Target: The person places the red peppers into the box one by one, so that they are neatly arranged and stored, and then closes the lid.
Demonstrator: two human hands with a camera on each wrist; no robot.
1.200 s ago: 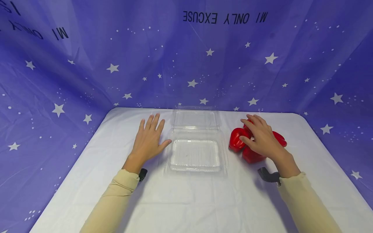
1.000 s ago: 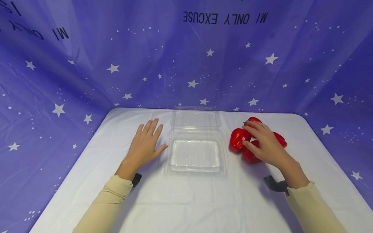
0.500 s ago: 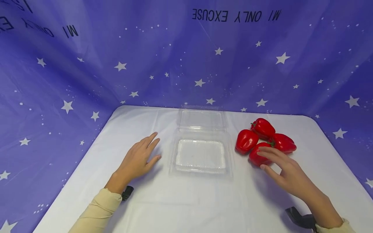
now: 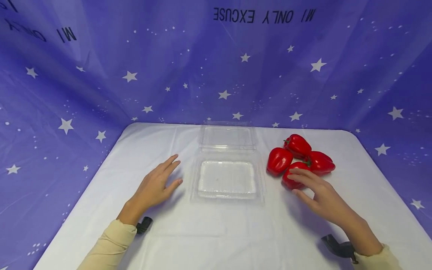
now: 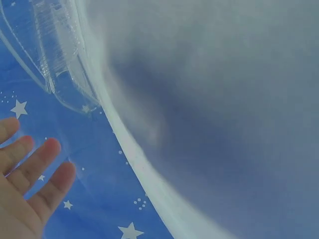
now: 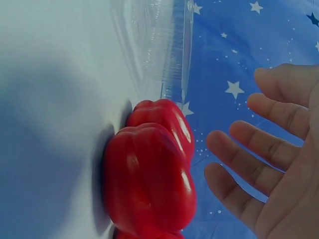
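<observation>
A clear plastic clamshell container (image 4: pixel 227 179) lies unfolded on the white table, its lid (image 4: pixel 227 137) laid back toward the far edge. Right of it, several red bell peppers sit clustered: a left one (image 4: pixel 279 161), a back one (image 4: pixel 297 145), a right one (image 4: pixel 321 163) and a near one (image 4: pixel 294 179). My right hand (image 4: pixel 324 197) hovers over the near pepper with relaxed fingers; in the right wrist view a gap separates the fingers from the closest pepper (image 6: pixel 149 179). Left of the container, my empty left hand (image 4: pixel 153 187) hovers with fingers spread.
A purple-blue curtain (image 4: pixel 189 75) with white stars encloses the table at the back and sides. White cloth (image 4: pixel 209 240) covers the tabletop. Dark wrist-worn mounts (image 4: pixel 337 247) stick out beneath both wrists.
Both hands have drawn back toward the person, the right one away from above the peppers, uncovering them. The left hand has moved away from the container. Peppers and container stay put.
</observation>
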